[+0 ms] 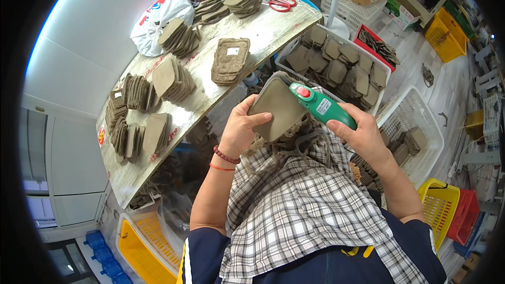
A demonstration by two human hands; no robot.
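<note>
Head | left hand grips brown pad — right hand clasps green tool

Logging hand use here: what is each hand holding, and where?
The left hand grips a flat brown pad at its lower left edge. The right hand holds a green power tool by its rear body.

Pad stacks are sitting on the worktop, scissors lying at its far end, plastic bag at its left edge. Basket of pads is sitting right of the worktop. Left hand is gripping a pad, right hand holding a handheld power tool against it, above a cloth-covered lap.
</note>
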